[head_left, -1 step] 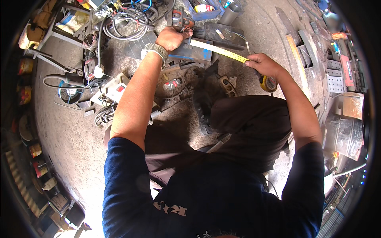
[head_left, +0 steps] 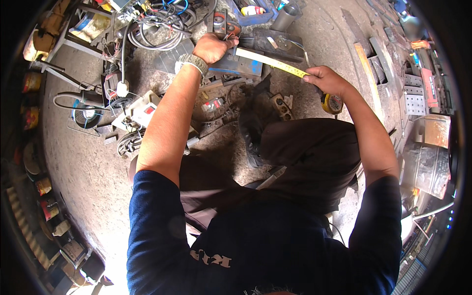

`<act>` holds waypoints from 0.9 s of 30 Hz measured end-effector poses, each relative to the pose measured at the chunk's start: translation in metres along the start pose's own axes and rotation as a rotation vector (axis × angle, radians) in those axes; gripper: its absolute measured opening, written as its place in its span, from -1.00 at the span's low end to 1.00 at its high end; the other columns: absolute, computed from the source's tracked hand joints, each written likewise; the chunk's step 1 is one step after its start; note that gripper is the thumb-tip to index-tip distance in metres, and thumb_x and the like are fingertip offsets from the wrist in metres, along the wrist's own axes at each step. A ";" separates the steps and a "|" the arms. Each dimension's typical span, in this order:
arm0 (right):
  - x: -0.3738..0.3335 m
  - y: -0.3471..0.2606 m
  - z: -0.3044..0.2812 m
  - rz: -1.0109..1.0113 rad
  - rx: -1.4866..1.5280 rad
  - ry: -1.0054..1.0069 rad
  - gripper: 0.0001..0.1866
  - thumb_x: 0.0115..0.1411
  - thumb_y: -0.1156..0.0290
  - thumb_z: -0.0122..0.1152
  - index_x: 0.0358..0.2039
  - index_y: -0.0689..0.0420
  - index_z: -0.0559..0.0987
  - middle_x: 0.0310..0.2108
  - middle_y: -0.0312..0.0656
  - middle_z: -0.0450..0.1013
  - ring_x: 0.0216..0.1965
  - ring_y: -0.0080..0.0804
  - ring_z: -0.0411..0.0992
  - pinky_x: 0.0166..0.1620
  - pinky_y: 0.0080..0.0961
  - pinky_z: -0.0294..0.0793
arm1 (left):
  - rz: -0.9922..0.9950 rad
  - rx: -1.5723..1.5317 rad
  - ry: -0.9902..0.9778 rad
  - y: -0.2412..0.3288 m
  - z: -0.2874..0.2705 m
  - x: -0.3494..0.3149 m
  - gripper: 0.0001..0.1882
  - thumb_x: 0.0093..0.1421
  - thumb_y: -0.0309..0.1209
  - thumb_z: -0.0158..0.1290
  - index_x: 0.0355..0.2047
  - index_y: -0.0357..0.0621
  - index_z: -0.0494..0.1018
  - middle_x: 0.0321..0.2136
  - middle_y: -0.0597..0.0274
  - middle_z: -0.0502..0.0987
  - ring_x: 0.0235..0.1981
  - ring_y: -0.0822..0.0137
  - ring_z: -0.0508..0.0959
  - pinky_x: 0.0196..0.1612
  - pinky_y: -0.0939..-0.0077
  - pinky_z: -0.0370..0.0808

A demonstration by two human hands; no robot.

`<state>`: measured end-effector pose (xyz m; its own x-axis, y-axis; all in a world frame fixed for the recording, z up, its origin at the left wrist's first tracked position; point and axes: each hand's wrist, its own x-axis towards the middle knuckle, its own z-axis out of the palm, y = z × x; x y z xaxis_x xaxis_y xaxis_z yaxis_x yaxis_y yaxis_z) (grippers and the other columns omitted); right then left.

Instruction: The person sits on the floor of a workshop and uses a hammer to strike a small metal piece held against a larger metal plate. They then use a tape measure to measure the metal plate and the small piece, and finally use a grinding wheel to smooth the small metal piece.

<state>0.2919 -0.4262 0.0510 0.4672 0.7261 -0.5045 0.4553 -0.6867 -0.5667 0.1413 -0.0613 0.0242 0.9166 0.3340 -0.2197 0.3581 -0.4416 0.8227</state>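
A yellow tape measure is drawn out. Its blade (head_left: 275,64) runs from beside my left hand (head_left: 211,48) to my right hand (head_left: 325,81). The fingers of my right hand pinch the blade, and the tape case (head_left: 333,103) hangs just below that hand. My left hand, with a watch (head_left: 193,64) on its wrist, is closed at the edge of a dark metal piece with a blue mark (head_left: 246,67). What its fingers grip is too small to make out. Next to those fingers lies an orange and grey tool (head_left: 221,22), partly covered.
Coiled grey cables (head_left: 157,37) lie at the far left. A blue crate (head_left: 250,14) and a dark metal pipe (head_left: 286,17) stand beyond my hands. An angle grinder (head_left: 214,104) and a socket strip (head_left: 281,106) rest near my feet. Wood and metal strips (head_left: 369,78) lie right.
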 end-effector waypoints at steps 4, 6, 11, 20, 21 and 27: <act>0.003 -0.005 -0.002 0.017 -0.021 -0.011 -0.74 0.40 0.31 0.21 -0.08 0.24 0.62 -0.45 -0.45 0.43 -0.34 -0.69 0.32 -0.22 -0.56 0.38 | 0.022 -0.039 -0.001 -0.005 -0.001 0.000 -0.45 0.17 0.07 0.27 -0.05 -0.12 0.66 -0.21 -0.08 0.69 -0.16 0.11 0.67 -0.01 0.32 0.51; 0.005 -0.005 -0.005 0.030 -0.024 -0.018 -0.74 0.40 0.30 0.21 -0.07 0.24 0.62 -0.44 -0.44 0.44 -0.34 -0.69 0.32 -0.21 -0.55 0.39 | 0.015 -0.016 -0.001 -0.004 -0.003 0.002 -0.45 0.17 0.07 0.26 -0.05 -0.12 0.66 -0.21 -0.08 0.69 -0.16 0.10 0.67 -0.01 0.32 0.51; 0.008 0.002 -0.006 0.028 -0.019 -0.002 -0.72 0.39 0.29 0.22 -0.08 0.25 0.62 -0.42 -0.42 0.47 -0.31 -0.68 0.34 -0.18 -0.53 0.41 | 0.010 0.046 -0.001 0.005 -0.005 0.003 -0.48 0.18 0.06 0.26 -0.04 -0.06 0.66 -0.18 -0.07 0.69 -0.14 0.10 0.66 0.00 0.32 0.50; 0.011 0.013 -0.004 -0.075 -0.008 0.049 -0.72 0.40 0.20 0.20 -0.26 0.19 0.60 -0.58 -0.35 0.32 -0.46 -0.56 0.26 -0.33 -0.41 0.33 | 0.081 -0.079 0.036 -0.002 0.002 0.006 -0.55 0.22 -0.05 0.30 -0.09 -0.17 0.68 -0.28 0.16 0.71 -0.32 0.42 0.61 -0.14 0.45 0.52; 0.011 0.011 -0.004 -0.071 -0.010 0.052 -0.71 0.40 0.19 0.19 -0.26 0.19 0.60 -0.58 -0.35 0.32 -0.46 -0.56 0.26 -0.33 -0.41 0.33 | 0.057 -0.068 0.033 -0.004 0.001 0.009 -0.55 0.22 -0.06 0.31 -0.09 -0.17 0.68 -0.28 0.17 0.71 -0.32 0.43 0.61 -0.14 0.46 0.51; 0.010 0.000 -0.008 -0.067 -0.090 0.025 -0.71 0.41 0.18 0.18 -0.24 0.18 0.60 -0.57 -0.34 0.32 -0.46 -0.55 0.26 -0.33 -0.41 0.33 | 0.053 -0.101 0.018 0.001 -0.002 0.003 -0.55 0.22 -0.07 0.30 -0.09 -0.20 0.68 -0.30 0.18 0.71 -0.33 0.42 0.61 -0.16 0.46 0.52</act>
<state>0.3022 -0.4189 0.0513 0.4520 0.7702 -0.4500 0.5520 -0.6378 -0.5372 0.1437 -0.0592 0.0258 0.9303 0.3272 -0.1657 0.2883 -0.3732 0.8818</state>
